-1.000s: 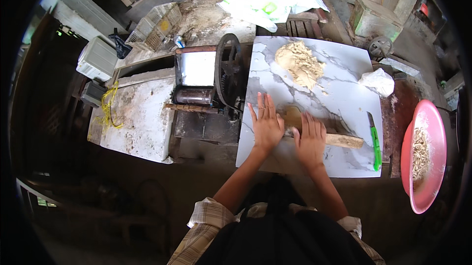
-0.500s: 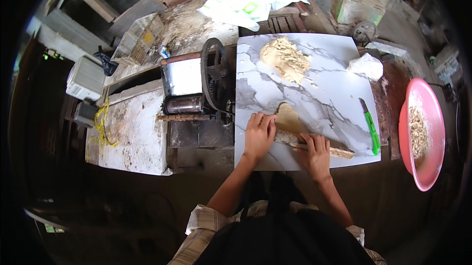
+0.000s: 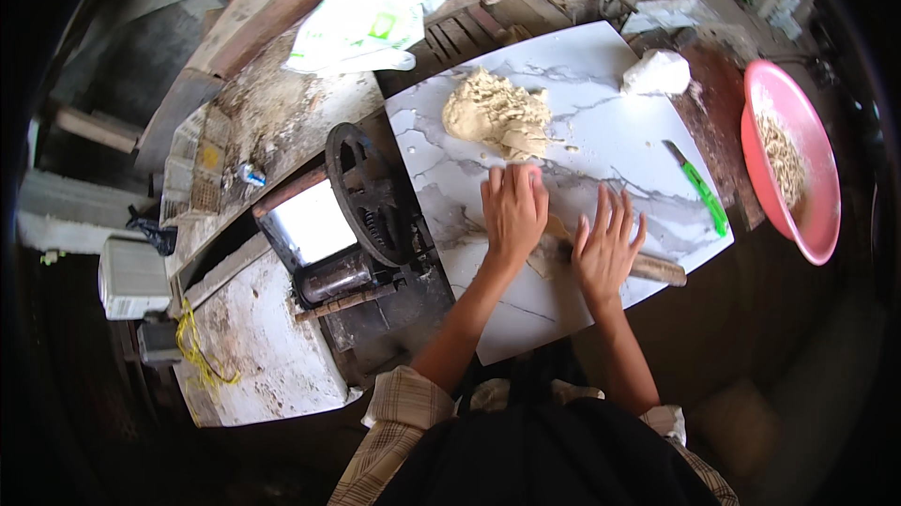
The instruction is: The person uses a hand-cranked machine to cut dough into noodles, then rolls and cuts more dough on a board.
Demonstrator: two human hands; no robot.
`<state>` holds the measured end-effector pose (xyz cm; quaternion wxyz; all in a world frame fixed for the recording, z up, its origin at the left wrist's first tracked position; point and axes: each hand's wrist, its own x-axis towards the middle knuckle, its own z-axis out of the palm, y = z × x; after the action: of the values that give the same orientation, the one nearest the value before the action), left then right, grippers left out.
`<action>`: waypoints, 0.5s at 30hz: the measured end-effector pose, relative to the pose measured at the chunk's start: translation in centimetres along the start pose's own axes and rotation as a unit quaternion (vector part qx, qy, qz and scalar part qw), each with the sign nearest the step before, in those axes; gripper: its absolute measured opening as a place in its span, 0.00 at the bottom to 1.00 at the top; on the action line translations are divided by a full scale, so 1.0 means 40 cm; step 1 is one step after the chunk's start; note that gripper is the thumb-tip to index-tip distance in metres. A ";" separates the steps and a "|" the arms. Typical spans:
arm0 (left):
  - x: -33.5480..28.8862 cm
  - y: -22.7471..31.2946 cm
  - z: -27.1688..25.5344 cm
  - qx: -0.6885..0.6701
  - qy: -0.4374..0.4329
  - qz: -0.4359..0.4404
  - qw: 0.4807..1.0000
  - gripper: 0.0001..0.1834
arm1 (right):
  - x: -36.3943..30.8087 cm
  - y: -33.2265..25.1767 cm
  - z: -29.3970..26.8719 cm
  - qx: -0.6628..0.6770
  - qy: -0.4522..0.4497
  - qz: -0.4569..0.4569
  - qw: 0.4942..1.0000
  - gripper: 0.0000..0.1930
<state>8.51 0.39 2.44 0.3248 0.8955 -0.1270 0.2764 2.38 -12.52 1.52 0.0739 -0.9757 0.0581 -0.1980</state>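
A round wooden stick (image 3: pixel 660 269), shaped like a rolling pin, lies across the near part of a white marble-patterned board (image 3: pixel 601 51). My right hand (image 3: pixel 608 248) rests over the stick with its fingers spread and stretched forward. To its left, my left hand (image 3: pixel 514 210) reaches farther forward over the board, fingers extended and slightly bent, holding nothing I can see. Between and partly beneath the hands shows a thin piece of dough (image 3: pixel 542 264), mostly covered. A crumbly pale mound of dough (image 3: pixel 497 114) sits just beyond my left fingertips.
On the board's right side lie a green utility knife (image 3: pixel 702 191) and a white bag (image 3: pixel 657 72). A pink basin (image 3: pixel 826 177) with pale pieces stands farther right. Left of the board is a hand-cranked roller machine (image 3: pixel 343 224) with a large wheel. A white sack (image 3: pixel 366 18) lies behind.
Both hands have moved forward relative to the board; the right fingers have spread over the stick. The view has turned, so the board appears tilted.
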 end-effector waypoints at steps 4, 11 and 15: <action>0.072 -0.023 0.045 0.040 -0.029 0.053 0.997 0.06 | 0.086 -0.008 0.021 -0.025 0.028 0.040 0.999 0.25; -0.125 0.011 -0.046 0.057 -0.135 0.012 0.989 0.10 | -0.126 -0.021 -0.010 -0.004 -0.033 0.030 0.999 0.23; -0.074 -0.001 -0.028 0.051 -0.117 0.014 0.992 0.09 | -0.077 -0.027 -0.002 0.027 -0.021 0.043 0.998 0.21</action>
<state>5.66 1.29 1.41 0.2575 0.9353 -0.1620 0.1807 -0.36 -11.05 0.60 0.1101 -0.9738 0.0933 -0.1759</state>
